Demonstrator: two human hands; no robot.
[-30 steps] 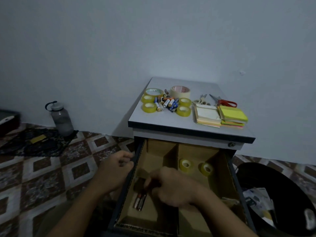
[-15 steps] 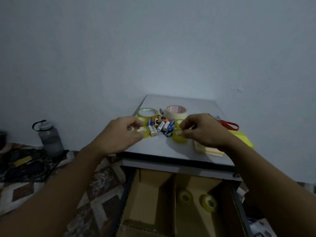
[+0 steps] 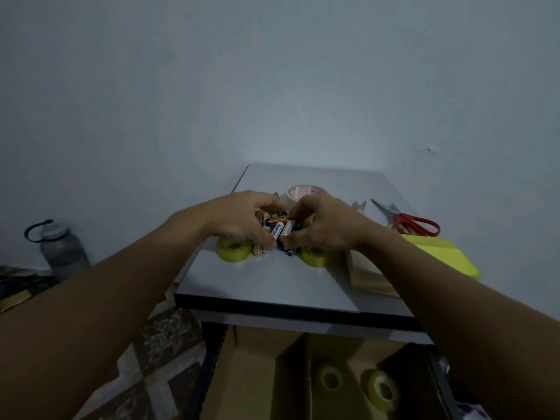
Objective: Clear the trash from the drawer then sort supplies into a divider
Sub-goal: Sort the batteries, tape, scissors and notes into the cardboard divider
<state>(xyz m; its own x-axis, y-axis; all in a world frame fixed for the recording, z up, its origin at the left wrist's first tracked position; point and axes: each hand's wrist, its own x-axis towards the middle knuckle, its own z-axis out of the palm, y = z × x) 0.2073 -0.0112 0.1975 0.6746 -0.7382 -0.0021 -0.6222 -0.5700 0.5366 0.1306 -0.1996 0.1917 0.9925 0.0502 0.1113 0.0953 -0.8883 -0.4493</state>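
On the surface (image 3: 272, 283), left hand (image 3: 242, 219) and right hand (image 3: 324, 228) curled round batteries (image 3: 280, 230), white battery label blurred, tape (image 3: 306, 192) print red, unreadable

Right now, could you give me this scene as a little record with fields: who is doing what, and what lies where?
Hands: left hand and right hand, both curled round the batteries
Surface: grey cabinet top
Beside the batteries: near yellow tape roll, far yellow tape roll
Behind them: masking tape roll
To the right: scissors, sticky notes
Open drawer below: cardboard divider, with two drawer tape rolls right of its middle wall
Floor: water bottle by the wall
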